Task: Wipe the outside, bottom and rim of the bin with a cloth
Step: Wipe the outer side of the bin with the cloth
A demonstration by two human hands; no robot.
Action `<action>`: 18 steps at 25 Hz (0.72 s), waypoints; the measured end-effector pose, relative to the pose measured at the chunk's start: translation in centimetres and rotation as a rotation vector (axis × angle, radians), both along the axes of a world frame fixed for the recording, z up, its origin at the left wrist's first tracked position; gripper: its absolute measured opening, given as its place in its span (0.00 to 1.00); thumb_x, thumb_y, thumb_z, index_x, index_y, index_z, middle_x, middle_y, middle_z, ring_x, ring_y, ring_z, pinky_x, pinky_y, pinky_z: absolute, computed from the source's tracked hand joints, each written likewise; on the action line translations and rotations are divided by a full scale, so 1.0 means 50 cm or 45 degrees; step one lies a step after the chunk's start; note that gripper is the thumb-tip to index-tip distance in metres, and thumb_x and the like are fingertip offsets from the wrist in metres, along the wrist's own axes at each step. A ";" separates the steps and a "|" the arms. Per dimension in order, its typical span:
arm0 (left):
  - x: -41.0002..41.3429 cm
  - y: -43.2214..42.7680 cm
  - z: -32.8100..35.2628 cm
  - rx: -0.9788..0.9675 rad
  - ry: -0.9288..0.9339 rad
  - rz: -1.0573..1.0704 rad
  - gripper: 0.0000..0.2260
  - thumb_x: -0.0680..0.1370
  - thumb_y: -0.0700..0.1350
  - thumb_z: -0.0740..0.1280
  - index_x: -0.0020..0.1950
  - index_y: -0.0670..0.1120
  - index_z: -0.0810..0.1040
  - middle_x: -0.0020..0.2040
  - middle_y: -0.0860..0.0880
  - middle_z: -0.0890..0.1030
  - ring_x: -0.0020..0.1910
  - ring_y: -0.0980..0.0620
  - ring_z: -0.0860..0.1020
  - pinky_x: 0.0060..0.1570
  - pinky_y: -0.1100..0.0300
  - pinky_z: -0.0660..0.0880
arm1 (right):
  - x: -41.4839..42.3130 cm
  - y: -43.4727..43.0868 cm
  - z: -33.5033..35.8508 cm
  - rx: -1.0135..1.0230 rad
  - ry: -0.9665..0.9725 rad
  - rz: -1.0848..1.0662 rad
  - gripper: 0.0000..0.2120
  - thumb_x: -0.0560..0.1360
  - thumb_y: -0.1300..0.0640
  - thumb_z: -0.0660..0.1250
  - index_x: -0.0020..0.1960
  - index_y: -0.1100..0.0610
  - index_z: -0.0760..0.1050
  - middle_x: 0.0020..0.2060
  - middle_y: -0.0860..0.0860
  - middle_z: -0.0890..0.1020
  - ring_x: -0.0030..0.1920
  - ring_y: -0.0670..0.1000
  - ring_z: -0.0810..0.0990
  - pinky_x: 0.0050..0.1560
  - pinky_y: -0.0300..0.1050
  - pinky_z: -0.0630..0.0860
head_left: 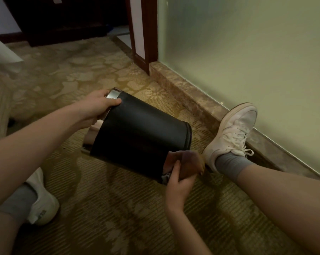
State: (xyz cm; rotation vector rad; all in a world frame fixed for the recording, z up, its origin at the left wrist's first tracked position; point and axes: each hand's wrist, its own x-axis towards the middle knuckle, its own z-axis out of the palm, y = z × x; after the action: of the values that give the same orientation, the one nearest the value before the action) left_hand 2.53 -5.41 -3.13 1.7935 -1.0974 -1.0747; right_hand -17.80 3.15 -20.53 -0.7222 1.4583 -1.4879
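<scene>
A black cylindrical bin [137, 133] with a shiny metal rim [113, 94] lies tilted on its side above the carpet, its rim end to the left and its bottom end to the right. My left hand [98, 105] grips the rim at the upper left, thumb on the black side. My right hand [179, 184] presses a brownish cloth [185, 162] against the bin's lower right edge, near the bottom. The bin's inside is hidden.
I sit on a patterned beige carpet [104, 196]. My legs in white sneakers lie on both sides: one shoe [232, 133] right of the bin, another [41, 201] at lower left. A marble skirting [192, 96] and pale wall run along the right. A dark door frame [146, 34] stands behind.
</scene>
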 end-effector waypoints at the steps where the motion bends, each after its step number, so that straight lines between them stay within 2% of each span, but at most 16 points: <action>1: 0.005 0.004 0.000 -0.003 0.021 0.011 0.14 0.80 0.42 0.63 0.66 0.45 0.72 0.55 0.44 0.78 0.47 0.50 0.77 0.43 0.58 0.73 | -0.004 -0.015 0.010 -0.010 0.020 0.012 0.13 0.79 0.56 0.67 0.61 0.49 0.69 0.47 0.41 0.78 0.43 0.28 0.77 0.41 0.26 0.73; 3: 0.022 0.011 0.006 0.017 0.065 -0.015 0.15 0.80 0.43 0.63 0.67 0.44 0.72 0.58 0.44 0.78 0.53 0.47 0.77 0.47 0.56 0.74 | -0.025 -0.061 0.036 0.034 0.076 0.072 0.09 0.78 0.50 0.67 0.57 0.47 0.72 0.44 0.42 0.80 0.41 0.35 0.80 0.40 0.28 0.74; 5: 0.035 0.019 0.014 0.081 0.033 -0.075 0.13 0.80 0.44 0.62 0.64 0.46 0.73 0.56 0.45 0.78 0.53 0.46 0.77 0.46 0.54 0.74 | -0.060 -0.144 0.068 0.163 0.257 0.219 0.10 0.75 0.44 0.67 0.47 0.50 0.77 0.37 0.47 0.82 0.36 0.46 0.83 0.41 0.45 0.81; 6: 0.037 0.019 0.012 0.095 0.028 -0.072 0.12 0.80 0.43 0.62 0.63 0.46 0.74 0.55 0.44 0.78 0.51 0.47 0.77 0.44 0.54 0.74 | -0.079 -0.191 0.088 0.255 0.339 0.379 0.11 0.74 0.45 0.66 0.41 0.53 0.78 0.33 0.50 0.82 0.32 0.49 0.82 0.39 0.46 0.81; 7: 0.035 0.017 0.009 0.083 0.047 -0.054 0.12 0.80 0.43 0.63 0.63 0.45 0.74 0.55 0.43 0.78 0.49 0.47 0.78 0.44 0.54 0.75 | -0.097 -0.230 0.114 0.371 0.366 0.535 0.11 0.75 0.49 0.66 0.39 0.55 0.78 0.31 0.51 0.81 0.29 0.50 0.81 0.34 0.43 0.79; 9: 0.029 0.010 -0.004 0.046 0.091 0.013 0.11 0.79 0.42 0.64 0.61 0.42 0.77 0.54 0.39 0.79 0.46 0.47 0.79 0.45 0.55 0.76 | -0.113 -0.270 0.138 0.490 0.349 0.681 0.10 0.75 0.51 0.69 0.45 0.58 0.81 0.33 0.52 0.81 0.29 0.48 0.80 0.30 0.37 0.75; 10: 0.027 0.006 -0.010 0.043 0.080 0.049 0.11 0.78 0.43 0.65 0.59 0.42 0.77 0.53 0.38 0.79 0.44 0.47 0.79 0.43 0.56 0.76 | -0.110 -0.270 0.135 0.447 0.360 0.652 0.13 0.75 0.50 0.69 0.49 0.59 0.81 0.36 0.52 0.82 0.32 0.49 0.82 0.32 0.39 0.76; 12: 0.025 0.004 -0.009 0.070 0.069 0.079 0.09 0.78 0.43 0.65 0.56 0.42 0.78 0.50 0.40 0.80 0.41 0.48 0.79 0.41 0.57 0.76 | -0.095 -0.225 0.119 0.247 0.307 0.351 0.16 0.75 0.49 0.69 0.56 0.59 0.77 0.43 0.52 0.83 0.42 0.52 0.84 0.42 0.44 0.78; 13: 0.025 0.004 -0.006 0.097 0.087 0.077 0.08 0.78 0.42 0.65 0.55 0.42 0.78 0.50 0.40 0.80 0.42 0.48 0.79 0.43 0.56 0.76 | -0.076 -0.162 0.108 0.164 0.268 0.209 0.16 0.76 0.50 0.69 0.60 0.57 0.74 0.46 0.50 0.82 0.45 0.49 0.84 0.45 0.43 0.78; 14: 0.028 0.003 -0.003 0.122 0.095 0.070 0.07 0.78 0.42 0.65 0.54 0.43 0.79 0.50 0.42 0.80 0.44 0.47 0.79 0.46 0.55 0.76 | -0.053 -0.089 0.092 0.077 0.190 0.098 0.17 0.77 0.53 0.69 0.64 0.54 0.71 0.48 0.47 0.81 0.45 0.41 0.82 0.45 0.36 0.77; 15: 0.030 0.004 -0.001 0.143 0.092 0.071 0.06 0.79 0.43 0.65 0.54 0.45 0.79 0.51 0.43 0.80 0.46 0.46 0.78 0.48 0.53 0.75 | -0.029 -0.011 0.073 0.039 0.099 0.033 0.18 0.78 0.57 0.68 0.66 0.52 0.69 0.48 0.45 0.80 0.43 0.35 0.81 0.42 0.29 0.75; 16: 0.032 0.007 0.000 0.163 0.081 0.082 0.06 0.79 0.43 0.64 0.54 0.46 0.79 0.50 0.43 0.79 0.48 0.46 0.78 0.48 0.53 0.75 | -0.006 0.057 0.063 0.003 -0.010 -0.013 0.19 0.78 0.61 0.67 0.66 0.50 0.69 0.48 0.45 0.80 0.39 0.32 0.80 0.37 0.26 0.73; 18: 0.037 0.012 -0.005 0.186 0.085 0.105 0.08 0.79 0.44 0.64 0.56 0.46 0.77 0.50 0.43 0.79 0.49 0.45 0.78 0.47 0.52 0.75 | 0.014 0.113 0.038 0.001 -0.117 -0.018 0.17 0.77 0.65 0.66 0.61 0.49 0.71 0.47 0.46 0.80 0.35 0.31 0.79 0.31 0.26 0.73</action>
State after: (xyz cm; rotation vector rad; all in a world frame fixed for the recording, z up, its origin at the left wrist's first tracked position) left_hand 4.40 -4.79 -3.37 1.8852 -0.9174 -1.1826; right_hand -17.07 8.79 -18.61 -0.6358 1.3968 -1.5115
